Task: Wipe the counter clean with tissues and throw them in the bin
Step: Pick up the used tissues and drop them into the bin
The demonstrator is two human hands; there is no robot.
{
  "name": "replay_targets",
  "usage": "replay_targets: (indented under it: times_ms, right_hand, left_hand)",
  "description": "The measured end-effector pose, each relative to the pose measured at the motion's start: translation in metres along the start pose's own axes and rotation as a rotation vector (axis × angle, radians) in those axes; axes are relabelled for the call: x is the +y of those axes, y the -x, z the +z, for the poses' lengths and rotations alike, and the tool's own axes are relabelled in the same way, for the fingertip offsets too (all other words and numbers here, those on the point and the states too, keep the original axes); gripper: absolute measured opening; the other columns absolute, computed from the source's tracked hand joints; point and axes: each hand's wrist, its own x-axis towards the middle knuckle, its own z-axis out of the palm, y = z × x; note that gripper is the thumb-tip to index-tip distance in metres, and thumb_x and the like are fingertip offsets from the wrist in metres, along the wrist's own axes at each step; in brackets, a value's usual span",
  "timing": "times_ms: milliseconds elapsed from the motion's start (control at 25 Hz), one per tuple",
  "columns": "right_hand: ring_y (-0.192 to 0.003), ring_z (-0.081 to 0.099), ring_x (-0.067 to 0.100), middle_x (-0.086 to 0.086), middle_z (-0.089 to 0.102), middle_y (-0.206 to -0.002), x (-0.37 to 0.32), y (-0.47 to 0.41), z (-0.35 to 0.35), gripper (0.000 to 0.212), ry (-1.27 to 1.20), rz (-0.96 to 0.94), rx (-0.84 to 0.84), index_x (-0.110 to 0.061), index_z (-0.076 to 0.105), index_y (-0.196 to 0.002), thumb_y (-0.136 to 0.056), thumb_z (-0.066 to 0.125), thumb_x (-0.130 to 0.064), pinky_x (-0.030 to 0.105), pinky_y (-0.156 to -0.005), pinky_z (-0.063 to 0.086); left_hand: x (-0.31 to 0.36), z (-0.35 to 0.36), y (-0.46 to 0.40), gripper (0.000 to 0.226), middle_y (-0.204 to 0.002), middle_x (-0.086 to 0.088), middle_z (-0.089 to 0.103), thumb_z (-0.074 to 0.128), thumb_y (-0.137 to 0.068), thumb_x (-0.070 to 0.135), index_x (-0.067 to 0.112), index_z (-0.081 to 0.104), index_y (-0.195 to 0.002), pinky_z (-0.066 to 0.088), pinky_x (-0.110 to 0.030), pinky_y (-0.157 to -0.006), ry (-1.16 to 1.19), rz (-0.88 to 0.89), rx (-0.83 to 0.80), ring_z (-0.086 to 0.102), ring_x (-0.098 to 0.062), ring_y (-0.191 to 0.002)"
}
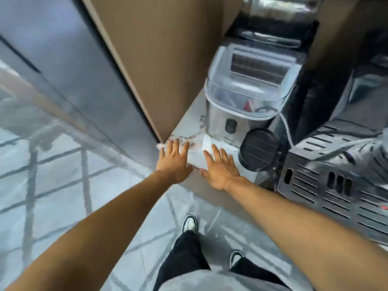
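A white marbled counter [190, 120] runs away from me, with reddish-brown smears near its front corner. White tissue [198, 153] lies flat on the front part of it. My left hand [174, 161] rests flat, fingers spread, on the tissue's left side at the counter corner. My right hand [219, 168] presses flat on the tissue's right side, fingers pointing toward the steel appliance. Neither hand grips anything. No bin is in view.
A steel appliance with a clear lid [244, 97] stands just behind the tissue. A black round grinder top [259, 150] and a vented coffee machine [336, 181] crowd the right. A brown cabinet panel [159, 59] rises on the left. Tiled floor [63, 175] and my shoes lie below.
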Motion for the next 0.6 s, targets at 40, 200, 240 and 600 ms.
replay_targets:
  times_ms: [40,200,240,600]
  right_hand:
    - [-0.149,-0.001,0.037,0.01,-0.009,-0.164,0.001,-0.008,0.001,0.068,-0.02,0.065,0.003,-0.022,0.006,-0.153,-0.098,0.036,-0.049,0.057,-0.12,0.01]
    - [-0.148,0.003,0.035,0.009,-0.002,-0.163,0.009,-0.033,0.007,0.059,-0.064,0.276,0.077,-0.02,0.015,-0.15,-0.1,0.039,-0.039,0.055,-0.119,0.015]
    - [-0.147,0.006,0.034,0.009,0.001,-0.162,0.011,-0.037,0.008,0.056,-0.071,0.305,0.108,-0.02,0.018,-0.148,-0.099,0.041,-0.036,0.054,-0.119,0.017]
    - [-0.125,0.031,0.033,0.009,0.029,-0.142,0.014,-0.056,0.01,0.049,-0.106,0.485,0.168,-0.009,0.044,-0.131,-0.084,0.049,0.005,0.045,-0.098,0.046]
  left_hand:
    - [-0.001,0.005,-0.018,0.082,-0.163,-0.017,0.0,0.047,-0.092,0.052,0.02,0.004,-0.154,0.009,-0.06,-0.119,-0.021,0.081,-0.008,-0.003,-0.036,-0.15]
    - [0.005,0.011,-0.072,0.075,-0.162,-0.018,0.004,0.048,-0.092,0.043,0.017,0.011,-0.153,0.008,-0.059,-0.119,-0.016,0.288,-0.109,-0.001,-0.036,-0.149]
    - [0.01,0.011,-0.081,0.073,-0.161,-0.019,0.008,0.049,-0.092,0.041,0.015,0.015,-0.151,0.01,-0.058,-0.119,-0.017,0.327,-0.118,0.001,-0.037,-0.149]
    - [0.017,0.019,-0.122,0.035,-0.131,-0.018,0.049,0.054,-0.086,0.02,0.004,0.058,-0.117,0.038,-0.05,-0.104,-0.113,0.588,0.056,0.041,-0.037,-0.124]
